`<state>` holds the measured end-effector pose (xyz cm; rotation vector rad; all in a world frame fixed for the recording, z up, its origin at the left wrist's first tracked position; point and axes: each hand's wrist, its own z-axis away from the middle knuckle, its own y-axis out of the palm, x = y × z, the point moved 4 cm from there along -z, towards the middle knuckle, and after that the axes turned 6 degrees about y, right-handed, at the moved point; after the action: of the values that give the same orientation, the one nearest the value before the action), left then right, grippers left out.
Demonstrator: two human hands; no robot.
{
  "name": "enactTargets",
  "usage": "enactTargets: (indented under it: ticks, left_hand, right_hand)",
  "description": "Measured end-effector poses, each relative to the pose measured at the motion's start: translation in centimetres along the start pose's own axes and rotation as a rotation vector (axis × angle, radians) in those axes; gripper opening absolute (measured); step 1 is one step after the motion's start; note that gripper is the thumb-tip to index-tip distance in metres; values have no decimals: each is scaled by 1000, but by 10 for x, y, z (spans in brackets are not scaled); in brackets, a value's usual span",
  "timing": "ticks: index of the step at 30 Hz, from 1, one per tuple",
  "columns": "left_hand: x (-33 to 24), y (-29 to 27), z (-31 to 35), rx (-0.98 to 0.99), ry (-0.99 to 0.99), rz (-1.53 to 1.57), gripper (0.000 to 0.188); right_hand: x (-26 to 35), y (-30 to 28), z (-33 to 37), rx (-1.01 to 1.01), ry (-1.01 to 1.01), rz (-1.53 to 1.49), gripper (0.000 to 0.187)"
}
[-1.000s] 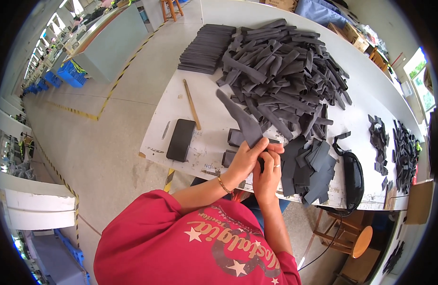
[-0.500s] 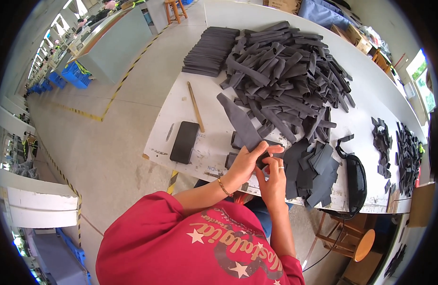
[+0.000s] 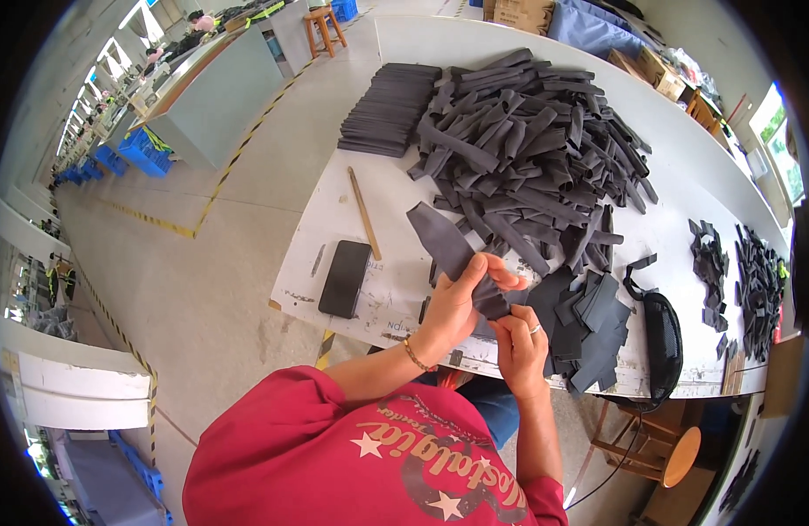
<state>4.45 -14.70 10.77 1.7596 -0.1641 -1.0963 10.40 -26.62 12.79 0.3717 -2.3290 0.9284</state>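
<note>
A dark grey fabric strip point(image 3: 439, 238) runs slantwise above the near edge of the white table. My left hand point(image 3: 461, 298) is closed around its middle, thumb on top. At the strip's near end, the fingers of my right hand point(image 3: 520, 346) pinch the corner. Beyond both hands lies a big loose heap of similar strips point(image 3: 527, 140). To the heap's left, more strips are laid in a neat row point(image 3: 389, 110). Right of my hands is a spread of flat dark pieces point(image 3: 584, 320). Something beneath my hands on the table is mostly hidden.
On the table's left side lie a black phone point(image 3: 344, 279) and a wooden stick point(image 3: 363, 213). A black mesh item point(image 3: 661, 342) sits at the right near edge. Further right are smaller dark scraps point(image 3: 708, 276). A wooden stool point(image 3: 681, 457) stands below.
My right hand has moved slightly right and down, its fingers now pinching the strip's near end. More of that end shows between my hands. The whole view has shifted a little.
</note>
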Motion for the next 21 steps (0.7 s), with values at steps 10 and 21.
enactTargets:
  ticks: [10, 21]
  left_hand:
    - [14, -4, 9, -35, -30, 56, 31]
    - [-18, -26, -26, -37, 122, 144, 37]
  right_hand:
    - [-2, 6, -5, 34, -22, -15, 16]
    - [-28, 13, 14, -379, 608, -650, 7]
